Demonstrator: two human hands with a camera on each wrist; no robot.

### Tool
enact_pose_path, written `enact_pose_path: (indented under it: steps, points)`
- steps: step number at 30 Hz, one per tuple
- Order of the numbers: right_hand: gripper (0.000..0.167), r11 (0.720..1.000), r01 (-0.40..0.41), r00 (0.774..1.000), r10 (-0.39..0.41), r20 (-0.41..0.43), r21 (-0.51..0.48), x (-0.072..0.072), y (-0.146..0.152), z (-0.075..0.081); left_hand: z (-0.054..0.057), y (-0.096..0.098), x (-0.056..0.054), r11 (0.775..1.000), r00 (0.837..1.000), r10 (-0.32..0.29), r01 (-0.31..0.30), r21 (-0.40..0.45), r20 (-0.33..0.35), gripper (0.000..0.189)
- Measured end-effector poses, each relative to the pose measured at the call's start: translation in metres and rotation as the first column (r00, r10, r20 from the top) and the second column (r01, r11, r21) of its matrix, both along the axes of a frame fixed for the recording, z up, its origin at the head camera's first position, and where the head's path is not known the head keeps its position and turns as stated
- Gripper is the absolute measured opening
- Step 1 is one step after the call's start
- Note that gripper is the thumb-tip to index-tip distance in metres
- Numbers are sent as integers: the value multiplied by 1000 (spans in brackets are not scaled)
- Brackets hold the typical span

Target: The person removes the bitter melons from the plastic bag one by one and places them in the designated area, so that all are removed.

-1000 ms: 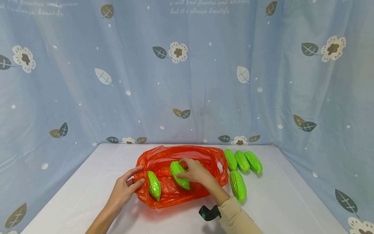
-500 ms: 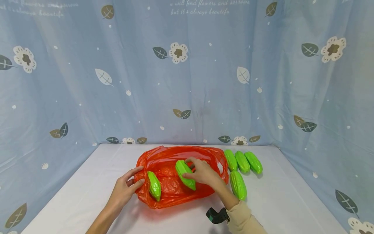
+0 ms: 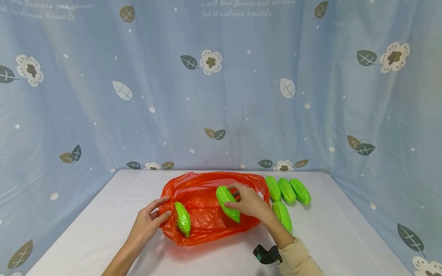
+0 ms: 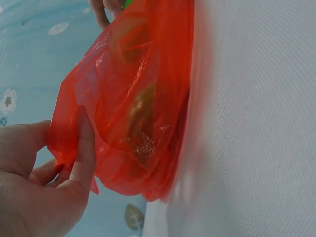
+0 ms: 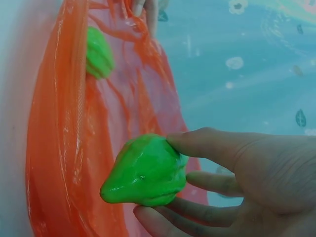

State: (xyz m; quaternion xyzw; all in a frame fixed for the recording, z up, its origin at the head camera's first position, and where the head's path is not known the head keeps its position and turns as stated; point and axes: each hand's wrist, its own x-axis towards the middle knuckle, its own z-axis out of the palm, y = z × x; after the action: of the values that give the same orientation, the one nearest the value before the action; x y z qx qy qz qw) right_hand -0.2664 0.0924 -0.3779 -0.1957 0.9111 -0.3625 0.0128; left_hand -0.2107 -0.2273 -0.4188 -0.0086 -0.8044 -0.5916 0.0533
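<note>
A red plastic bag (image 3: 203,219) lies on the white table with its mouth spread wide. My left hand (image 3: 147,224) pinches its left edge, and the left wrist view shows the thin film between thumb and fingers (image 4: 85,148). Over the bag's right part, my right hand (image 3: 250,202) grips a glossy green bitter melon (image 3: 228,205) between thumb and fingers. Its pointed end shows in the right wrist view, where the held bitter melon (image 5: 145,170) is tilted. Another bitter melon (image 3: 183,219) lies inside the bag at the left.
Right of the bag, three bitter melons (image 3: 286,191) lie side by side at the back. One more bitter melon (image 3: 283,216) lies in front of them, partly behind my right forearm. A blue patterned curtain (image 3: 221,96) surrounds the white table (image 3: 338,230) on three sides.
My right hand has moved to the right across the bag, carrying the bitter melon with it. The left hand keeps its place on the bag's edge.
</note>
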Motion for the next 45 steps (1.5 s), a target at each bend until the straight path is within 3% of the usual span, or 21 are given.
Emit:
enact_pose_path:
  steps: [14,32,37,45]
  points:
    - [52,999,41,998,-41,-42,7,5,16,4,-2,0,-1,1000,1000,-8,8,8,1,53]
    - [54,997,78,997,-78,-26,-29,14,48,18,2,0,0,1000,1000,2,-3,15,25,54]
    - [56,994,104,995,-104,-7,-14,17,60,24,3,0,0,1000,999,10,-10,4,32,54]
    - [55,995,102,994,-102,-48,-3,25,88,32,3,1,-1,1000,1000,-2,2,24,24,54]
